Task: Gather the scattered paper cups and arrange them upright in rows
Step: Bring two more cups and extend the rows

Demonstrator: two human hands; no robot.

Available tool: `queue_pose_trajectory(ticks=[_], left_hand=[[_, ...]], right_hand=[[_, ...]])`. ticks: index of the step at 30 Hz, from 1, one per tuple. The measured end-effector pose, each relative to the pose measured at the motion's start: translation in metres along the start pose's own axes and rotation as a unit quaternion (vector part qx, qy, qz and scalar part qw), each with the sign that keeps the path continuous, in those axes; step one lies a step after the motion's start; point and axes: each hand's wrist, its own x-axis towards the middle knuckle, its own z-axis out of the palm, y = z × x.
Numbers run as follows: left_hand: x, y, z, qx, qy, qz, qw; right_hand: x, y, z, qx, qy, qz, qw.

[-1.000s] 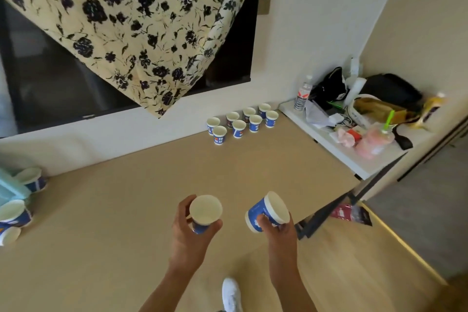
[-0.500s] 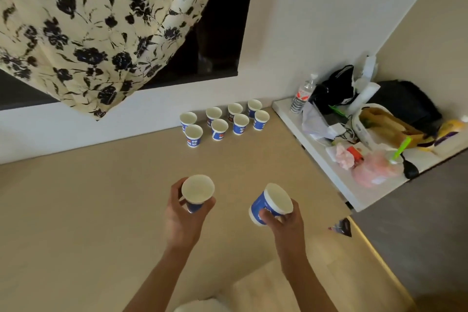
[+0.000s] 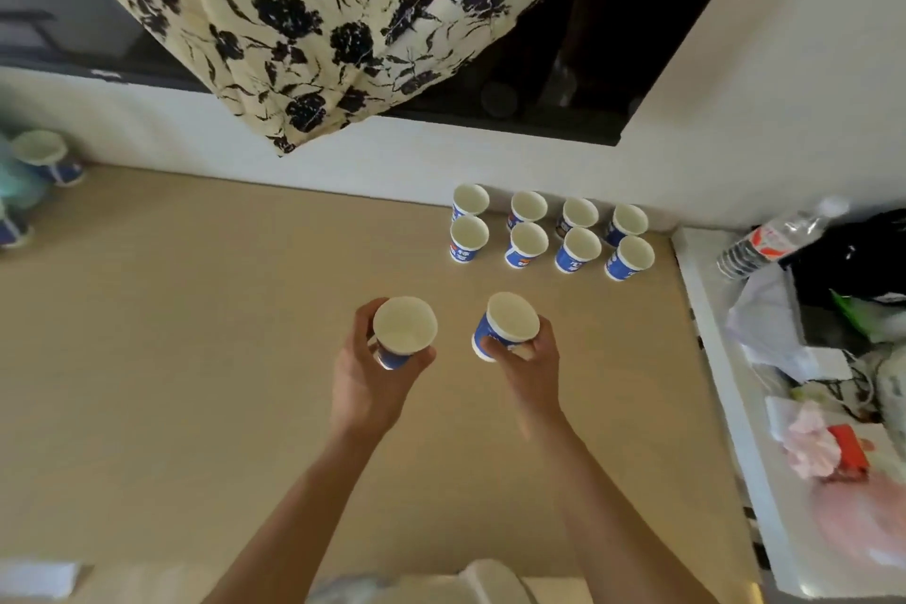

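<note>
Tan floor (image 3: pixel 206 358): eight upright blue-and-white paper cups (image 3: pixel 549 231) in two rows; left hand (image 3: pixel 365 373) and right hand (image 3: pixel 527 358) each grip another cup.

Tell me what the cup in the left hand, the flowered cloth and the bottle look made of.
Cup: likely paper, matte white inside, printed blue wall, thin rim.
Flowered cloth: soft fabric, matte, hanging in folds.
Bottle: probably clear plastic, glossy, see-through ribbed body with label.

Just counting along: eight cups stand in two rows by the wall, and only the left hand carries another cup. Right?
Not quite: in the head view the right hand holds a cup too. Eight cups in two rows is correct.
</note>
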Motion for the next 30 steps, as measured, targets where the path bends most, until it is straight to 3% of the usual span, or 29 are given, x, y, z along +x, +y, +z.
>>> queue_pose_trajectory(ticks=[12, 30], left_hand=[[0.009, 0.004, 0.066, 0.049, 0.033, -0.012, 0.998], [0.017, -0.001, 0.06, 0.08, 0.065, -0.011, 0.995]], right_hand=[[0.129, 0.047, 0.046, -0.045, -0.12, 0.016, 0.992], [0.164, 0.069, 0.079, -0.012, -0.121, 0.008, 0.993]])
